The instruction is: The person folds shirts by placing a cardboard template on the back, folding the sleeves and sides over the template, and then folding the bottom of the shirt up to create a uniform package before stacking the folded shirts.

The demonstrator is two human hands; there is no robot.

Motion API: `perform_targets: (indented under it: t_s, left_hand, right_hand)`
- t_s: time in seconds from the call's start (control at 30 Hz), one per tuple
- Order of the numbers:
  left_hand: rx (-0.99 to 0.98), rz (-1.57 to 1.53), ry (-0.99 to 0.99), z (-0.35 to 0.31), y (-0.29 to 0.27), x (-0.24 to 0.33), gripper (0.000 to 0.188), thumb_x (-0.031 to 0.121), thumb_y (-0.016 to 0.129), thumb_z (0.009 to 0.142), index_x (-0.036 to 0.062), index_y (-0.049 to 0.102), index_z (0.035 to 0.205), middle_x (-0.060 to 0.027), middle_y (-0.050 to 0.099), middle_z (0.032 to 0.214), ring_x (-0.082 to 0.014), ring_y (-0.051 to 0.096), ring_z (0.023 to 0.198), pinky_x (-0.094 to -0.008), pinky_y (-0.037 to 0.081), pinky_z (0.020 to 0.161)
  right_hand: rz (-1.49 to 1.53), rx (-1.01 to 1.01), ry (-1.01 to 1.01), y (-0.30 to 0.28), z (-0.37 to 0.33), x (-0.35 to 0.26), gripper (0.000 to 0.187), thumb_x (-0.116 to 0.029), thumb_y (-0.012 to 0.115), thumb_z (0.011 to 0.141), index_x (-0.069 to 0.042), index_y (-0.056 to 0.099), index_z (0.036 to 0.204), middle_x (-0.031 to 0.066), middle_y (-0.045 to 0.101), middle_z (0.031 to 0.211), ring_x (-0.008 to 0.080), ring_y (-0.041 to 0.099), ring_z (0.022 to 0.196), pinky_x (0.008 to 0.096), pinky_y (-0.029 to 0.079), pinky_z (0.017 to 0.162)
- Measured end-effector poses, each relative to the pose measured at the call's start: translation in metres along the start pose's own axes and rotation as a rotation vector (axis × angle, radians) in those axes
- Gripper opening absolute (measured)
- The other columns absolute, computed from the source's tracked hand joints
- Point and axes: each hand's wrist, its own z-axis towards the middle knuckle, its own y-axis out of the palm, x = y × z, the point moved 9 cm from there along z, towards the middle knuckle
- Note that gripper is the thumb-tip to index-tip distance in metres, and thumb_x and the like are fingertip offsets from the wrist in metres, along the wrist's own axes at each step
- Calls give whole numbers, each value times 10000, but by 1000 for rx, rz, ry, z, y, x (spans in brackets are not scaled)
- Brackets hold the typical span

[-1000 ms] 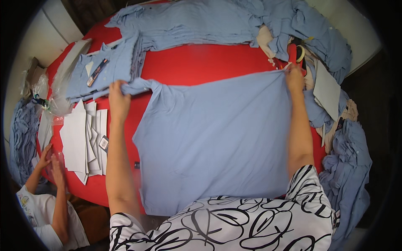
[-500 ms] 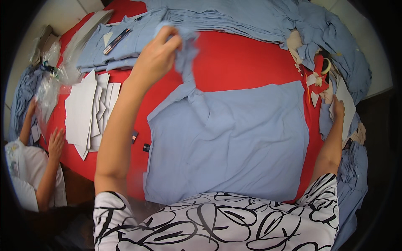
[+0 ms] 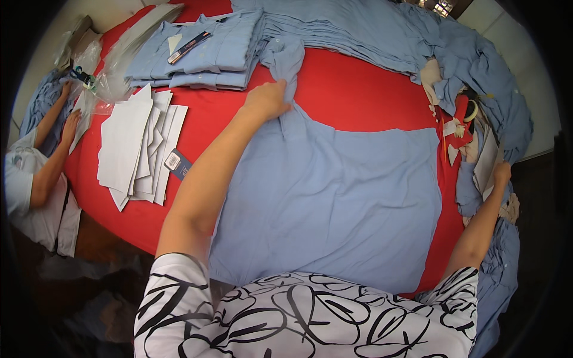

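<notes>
A light blue shirt (image 3: 334, 197) lies spread in front of me, with one sleeve (image 3: 286, 56) stretched away toward the far side. My left hand (image 3: 268, 101) is closed on that sleeve where it joins the body of the shirt. Out at the right edge, my right hand (image 3: 502, 173) has its fingers closed at the edge of a white card sheet (image 3: 486, 161), among cloth and scraps. A dark blue hang tag (image 3: 177, 164) lies left of my left forearm, beside a pile of white card sheets (image 3: 128, 149).
Folded blue shirts (image 3: 209, 59) with a dark strip label stand at the far left of the red table (image 3: 358, 89). More blue shirts (image 3: 358, 27) run along the far side. Tape (image 3: 471, 110) lies at right. A co-worker's hands (image 3: 70, 122) are at left by clear plastic bags (image 3: 113, 86).
My left hand has come down and nearer from its raised place, and the sleeve now lies stretched out. My right hand has shifted slightly nearer with the card. The hang tag has moved.
</notes>
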Motion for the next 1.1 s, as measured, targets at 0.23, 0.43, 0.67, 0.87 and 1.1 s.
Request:
perform_targets:
  t_s: [0.23, 0.43, 0.67, 0.87, 1.1]
  left_hand:
    - [608, -259, -6, -74, -70, -46, 354, 224, 650, 905, 21, 608, 1193, -227, 651, 1076, -405, 624, 1007, -454, 493, 869]
    - [642, -53, -77, -184, -3, -75, 267, 240, 713, 871, 30, 617, 1004, -150, 608, 959, -316, 571, 882, -404, 464, 732]
    - [505, -614, -469, -201, -23, -182, 312, 270, 759, 866, 3, 599, 882, -91, 626, 737, -151, 492, 511, -285, 415, 507]
    - [494, -251, -536, -282, -60, -146, 397, 360, 735, 857, 0, 569, 841, -113, 618, 723, -254, 593, 644, -383, 466, 605]
    - [148, -398, -565, -403, 17, -118, 252, 151, 773, 786, 21, 565, 848, -91, 606, 734, -201, 581, 632, -337, 468, 614]
  right_hand:
    - [1160, 65, -229, -177, -135, -99, 324, -137, 561, 970, 14, 568, 1256, 95, 653, 1138, 164, 609, 1012, 290, 464, 913]
    - [1598, -277, -519, -200, -289, -186, 287, -126, 635, 940, -1, 554, 1186, 57, 632, 1058, 121, 599, 959, 263, 471, 864]
    - [836, -1112, -838, -47, -437, -370, 139, -107, 646, 887, -14, 621, 987, 13, 660, 878, 99, 598, 783, 271, 467, 694]
    - [752, -994, -809, -61, -440, -378, 150, -110, 624, 878, 22, 634, 950, 83, 661, 843, 162, 595, 764, 319, 475, 722]
    - [974, -1051, -1079, -77, -516, -470, 165, -121, 605, 920, 5, 641, 1020, 63, 666, 845, 145, 604, 823, 292, 479, 773]
